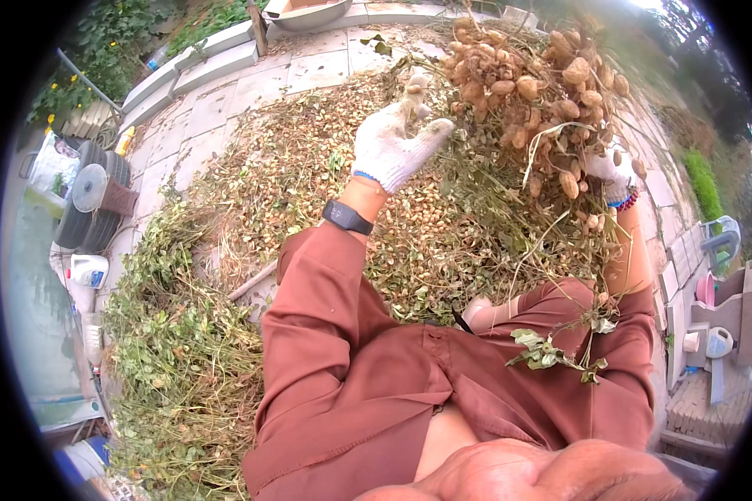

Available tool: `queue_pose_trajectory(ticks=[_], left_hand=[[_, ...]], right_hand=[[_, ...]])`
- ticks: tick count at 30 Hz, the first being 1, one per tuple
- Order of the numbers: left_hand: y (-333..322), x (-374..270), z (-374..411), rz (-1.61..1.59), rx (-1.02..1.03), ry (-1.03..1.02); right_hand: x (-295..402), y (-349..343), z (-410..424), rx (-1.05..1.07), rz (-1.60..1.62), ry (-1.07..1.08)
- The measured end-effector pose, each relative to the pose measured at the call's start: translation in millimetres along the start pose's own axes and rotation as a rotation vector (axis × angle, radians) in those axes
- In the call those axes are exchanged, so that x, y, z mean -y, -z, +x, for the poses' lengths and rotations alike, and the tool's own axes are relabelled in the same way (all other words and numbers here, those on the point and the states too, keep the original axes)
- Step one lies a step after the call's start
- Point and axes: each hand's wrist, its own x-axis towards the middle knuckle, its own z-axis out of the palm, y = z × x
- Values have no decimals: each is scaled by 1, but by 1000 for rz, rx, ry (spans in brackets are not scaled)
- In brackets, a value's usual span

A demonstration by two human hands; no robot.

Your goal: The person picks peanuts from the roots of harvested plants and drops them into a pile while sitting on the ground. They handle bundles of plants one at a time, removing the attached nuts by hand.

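Note:
My right hand (614, 169), in a white knit glove, is partly hidden behind a large bunch of peanut plants (526, 94) with many pods hanging from the roots; it holds the bunch up at the upper right. My left hand (401, 134), also in a white glove, is raised to the left of the bunch, its thumb spread from the fingers and nothing seen in it. Below both hands, loose peanut pods (276, 163) mixed with leaves cover the ground. Leafy stems hang from the bunch down over my right sleeve and leg.
A heap of peanut vines (182, 351) lies at my left, near a stick (254, 280). Beyond it are tyres (109, 206) and a white jug (89, 270). A metal basin (307, 15) stands by the curb (219, 62). Concrete blocks (727, 300) and a plastic jug (719, 342) stand at the right.

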Motion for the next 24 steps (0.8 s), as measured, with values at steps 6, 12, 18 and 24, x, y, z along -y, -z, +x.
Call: queue_pose_trajectory(ticks=[6, 12, 18, 24], left_hand=[[22, 2, -5, 249, -440, -308], [16, 22, -9, -589, 290, 267], [-11, 12, -35, -731, 386, 266], [-38, 24, -44, -915, 266, 288]], right_hand=[[8, -31, 14, 54, 60, -20], [14, -77, 49, 131, 183, -49], [10, -127, 98, 135, 341, -76], [-25, -172, 122, 63, 499, 129]])
